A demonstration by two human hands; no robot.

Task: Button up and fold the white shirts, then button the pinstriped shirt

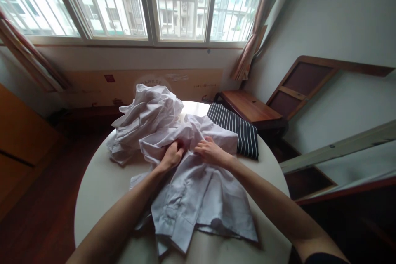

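A white shirt [198, 189] lies loosely spread on the round white table [95, 189], its lower end toward me and its upper part bunched. My left hand [173, 154] is closed on the fabric near the shirt's middle, its fingertips partly hidden in the folds. Just to the right, my right hand [210, 151] pinches the same shirt with bent fingers. Behind my left hand rises a crumpled heap of white cloth [148, 111]. A black-and-white striped cloth [236, 128], folded flat, sits at the right, partly under the shirt's edge.
Beyond the table's far right edge stands a small wooden stool or bench [250, 105]. A wide barred window [182, 4] with curtains [253, 45] fills the far wall. A wooden framed panel [301, 80] leans at the right wall, and orange-brown furniture [21, 144] stands at the left.
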